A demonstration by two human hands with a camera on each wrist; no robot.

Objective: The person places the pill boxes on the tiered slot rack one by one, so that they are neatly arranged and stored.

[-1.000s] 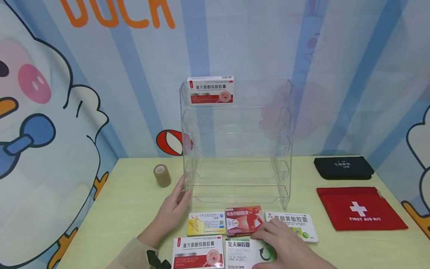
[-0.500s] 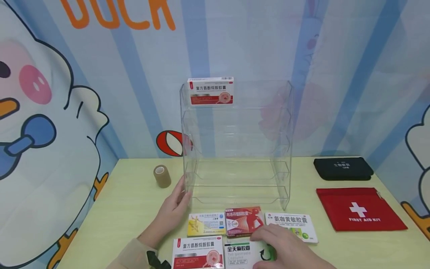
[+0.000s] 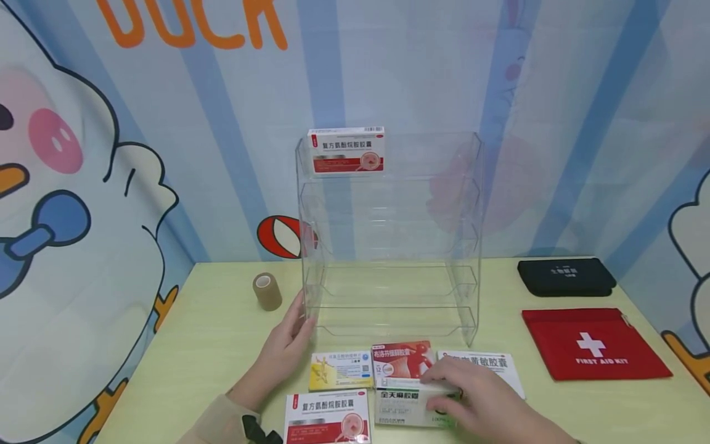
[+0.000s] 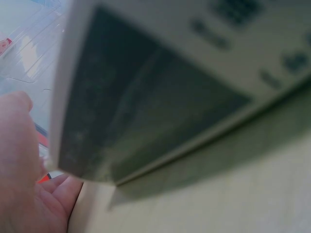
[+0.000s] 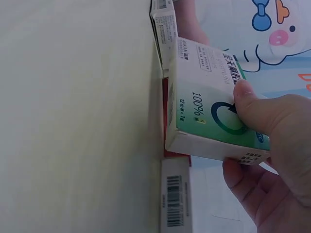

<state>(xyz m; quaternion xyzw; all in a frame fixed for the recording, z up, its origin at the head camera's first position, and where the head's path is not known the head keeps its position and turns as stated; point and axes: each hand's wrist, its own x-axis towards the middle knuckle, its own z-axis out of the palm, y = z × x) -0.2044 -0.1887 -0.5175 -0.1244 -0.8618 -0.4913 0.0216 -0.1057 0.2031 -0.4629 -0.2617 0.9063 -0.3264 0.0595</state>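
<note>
My right hand [image 3: 482, 391] pinches a white-and-green medicine box [image 3: 402, 408], thumb on its front and fingers behind. In the right wrist view that box [image 5: 204, 97] is tilted up, above the other boxes. My left hand [image 3: 284, 348] holds the lower left side of a clear tiered display rack [image 3: 391, 308], thumb in front. A red-and-white medicine box [image 3: 348, 151] stands in the rack's top tier at the left. On the table lie a matching red-and-white box [image 3: 327, 416], a yellow-and-white box [image 3: 341, 370], a red box [image 3: 400, 357] and a white box [image 3: 507, 370] partly behind my right hand.
A brown tape roll [image 3: 267, 291] stands left of the rack. To the right lie a black zip case [image 3: 567, 277] and a red first aid pouch [image 3: 596, 345]. A printed cartoon backdrop [image 3: 233, 154] hangs behind the table. One box [image 4: 146, 107] fills much of the left wrist view, blurred.
The white-and-green box, flat on the table before, is now raised and tilted up in my right hand, nearer the red box. My left hand has stayed at the rack.
</note>
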